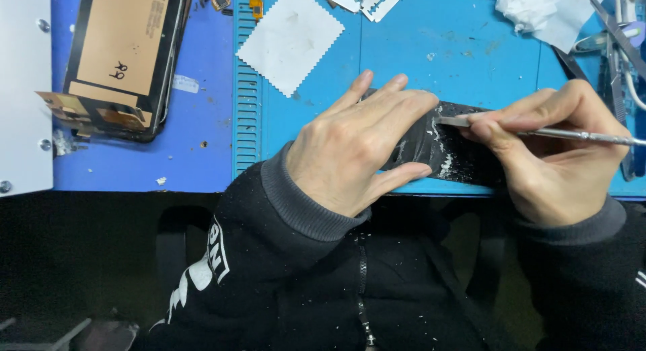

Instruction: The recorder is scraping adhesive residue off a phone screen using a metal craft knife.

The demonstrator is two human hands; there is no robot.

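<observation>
The right hand (pixel 552 156) pinches a thin metal scraper (pixel 538 130), its shaft running left to right and its tip resting on the dark panel (pixel 457 156) just left of the fingers. The left hand (pixel 356 146) lies flat, fingers spread, pressing the panel's left end. The panel sits at the near edge of the blue tabletop (pixel 404 48), its long axis left to right.

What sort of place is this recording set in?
Most likely an electronics repair bench: a blue work mat, a removed phone screen panel lying at the side, and the right hand scraping a dark panel with a thin metal tool.
</observation>
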